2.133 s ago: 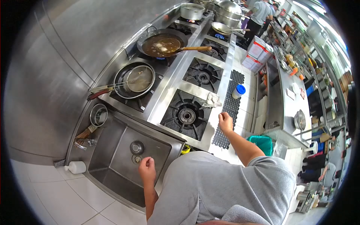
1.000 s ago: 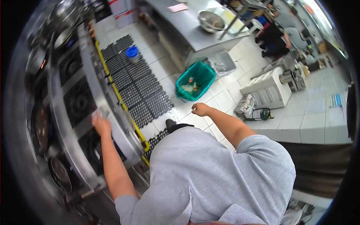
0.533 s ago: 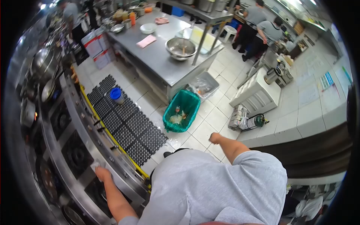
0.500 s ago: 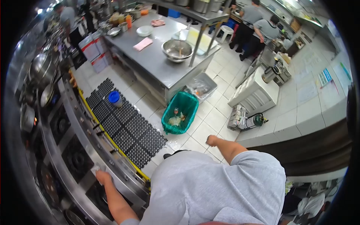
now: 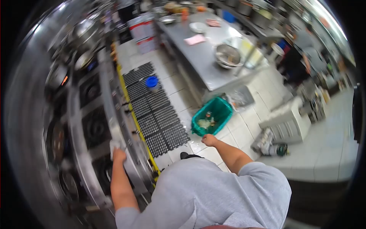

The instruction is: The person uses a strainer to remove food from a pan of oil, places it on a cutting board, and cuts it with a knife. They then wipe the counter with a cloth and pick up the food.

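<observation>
My left hand [image 5: 119, 155] is closed on a white cloth [image 5: 113, 147], which lies against the steel front ledge of the stove [image 5: 121, 138]. My right hand [image 5: 208, 140] is held out ahead of my body with its fingers curled in, and nothing shows in it. In this view it appears just below the near rim of a bin with a green liner [image 5: 225, 108]. Some pale scraps [image 5: 206, 123] lie inside that bin.
Black rubber mats [image 5: 154, 118] run along the stove, with a blue-lidded container [image 5: 151, 81] on them. A steel table [image 5: 190, 53] holds a metal bowl [image 5: 228, 55] and a pink cloth [image 5: 195, 39]. A flame [image 5: 65, 80] burns under a pan. People stand at the right.
My view has swung left, so the room appears shifted to the right. The left hand with the cloth is farther along the stove ledge. My right hand appears closer to the green bin.
</observation>
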### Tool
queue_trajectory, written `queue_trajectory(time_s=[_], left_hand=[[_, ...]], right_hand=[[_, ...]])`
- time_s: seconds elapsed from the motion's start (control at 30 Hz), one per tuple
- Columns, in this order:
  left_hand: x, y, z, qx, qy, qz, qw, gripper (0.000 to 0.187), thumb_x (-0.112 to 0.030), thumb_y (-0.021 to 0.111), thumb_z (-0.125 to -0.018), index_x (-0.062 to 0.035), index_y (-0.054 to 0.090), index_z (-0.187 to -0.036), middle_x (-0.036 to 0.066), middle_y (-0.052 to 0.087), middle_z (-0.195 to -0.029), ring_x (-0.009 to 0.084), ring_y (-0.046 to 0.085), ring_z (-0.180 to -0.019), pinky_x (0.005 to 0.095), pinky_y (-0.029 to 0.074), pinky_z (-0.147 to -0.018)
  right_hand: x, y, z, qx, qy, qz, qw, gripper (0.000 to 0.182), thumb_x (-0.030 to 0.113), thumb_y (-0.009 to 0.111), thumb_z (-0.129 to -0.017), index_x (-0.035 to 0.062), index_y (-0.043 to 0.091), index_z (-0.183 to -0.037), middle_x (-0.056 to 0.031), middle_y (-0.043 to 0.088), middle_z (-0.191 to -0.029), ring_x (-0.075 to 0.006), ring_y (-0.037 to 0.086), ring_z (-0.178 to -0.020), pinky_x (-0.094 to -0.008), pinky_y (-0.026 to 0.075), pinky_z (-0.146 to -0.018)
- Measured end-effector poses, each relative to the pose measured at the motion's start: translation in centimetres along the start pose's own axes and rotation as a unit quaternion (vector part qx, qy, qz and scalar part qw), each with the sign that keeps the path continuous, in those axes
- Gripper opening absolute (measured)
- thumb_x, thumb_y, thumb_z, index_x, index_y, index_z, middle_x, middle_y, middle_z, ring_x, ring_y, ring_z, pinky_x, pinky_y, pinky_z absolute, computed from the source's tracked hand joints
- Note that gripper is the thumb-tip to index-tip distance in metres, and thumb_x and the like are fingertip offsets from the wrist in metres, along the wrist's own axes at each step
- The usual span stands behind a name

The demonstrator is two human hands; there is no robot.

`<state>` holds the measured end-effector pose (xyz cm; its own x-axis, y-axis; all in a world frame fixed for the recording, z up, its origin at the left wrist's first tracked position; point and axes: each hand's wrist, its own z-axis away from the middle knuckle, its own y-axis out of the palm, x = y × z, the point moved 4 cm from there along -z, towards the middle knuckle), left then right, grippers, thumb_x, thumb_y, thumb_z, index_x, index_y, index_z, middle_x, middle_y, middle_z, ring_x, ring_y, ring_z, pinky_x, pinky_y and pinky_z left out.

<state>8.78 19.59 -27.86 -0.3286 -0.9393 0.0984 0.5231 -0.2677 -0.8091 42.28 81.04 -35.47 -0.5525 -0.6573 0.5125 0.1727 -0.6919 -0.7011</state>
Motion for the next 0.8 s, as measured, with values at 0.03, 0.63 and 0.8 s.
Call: queue_trajectory(time_s=[0.03, 0.63, 0.8], left_hand=[[0.6, 0.7, -0.6, -0.050, 0.044, 0.039, 0.997, 0.041, -0.022, 0.059, -0.105, 0.0046, 0.085, -0.124, 0.032, 0.076, -0.141, 0.0460, 0.064, -0.145, 0.0509, 0.037, -0.135], [0.1, 5.7, 38.6, -0.211, -0.082, 0.770, 0.596, 0.022, -0.023, 0.077, -0.111, -0.0020, 0.079, -0.118, 0.007, 0.083, -0.102, 0.0124, 0.076, -0.081, 0.0294, 0.059, -0.071], [4.5, 3.2, 47.6, -0.136, -0.103, 0.783, 0.599, 0.031, -0.025, 0.076, -0.112, -0.0018, 0.074, -0.132, 0.010, 0.085, -0.107, 0.0128, 0.077, -0.080, 0.0270, 0.057, -0.066]], right_hand=[[0.1, -0.1, -0.2, 0.023, 0.005, -0.017, 1.000, 0.041, 0.038, 0.078, -0.096, 0.0019, 0.085, -0.114, -0.0244, 0.084, -0.102, -0.0406, 0.083, -0.091, -0.0512, 0.064, -0.089], [30.1, 13.4, -4.6, 0.069, -0.205, -0.117, 0.969, 0.043, 0.036, 0.070, -0.115, -0.0002, 0.075, -0.093, -0.0063, 0.071, -0.075, -0.0149, 0.064, -0.065, -0.0375, 0.051, -0.061], [64.9, 9.5, 0.1, 0.268, -0.259, -0.386, 0.844, 0.041, 0.037, 0.065, -0.120, -0.0020, 0.077, -0.126, -0.0058, 0.075, -0.098, -0.0148, 0.068, -0.084, -0.0333, 0.056, -0.075]])
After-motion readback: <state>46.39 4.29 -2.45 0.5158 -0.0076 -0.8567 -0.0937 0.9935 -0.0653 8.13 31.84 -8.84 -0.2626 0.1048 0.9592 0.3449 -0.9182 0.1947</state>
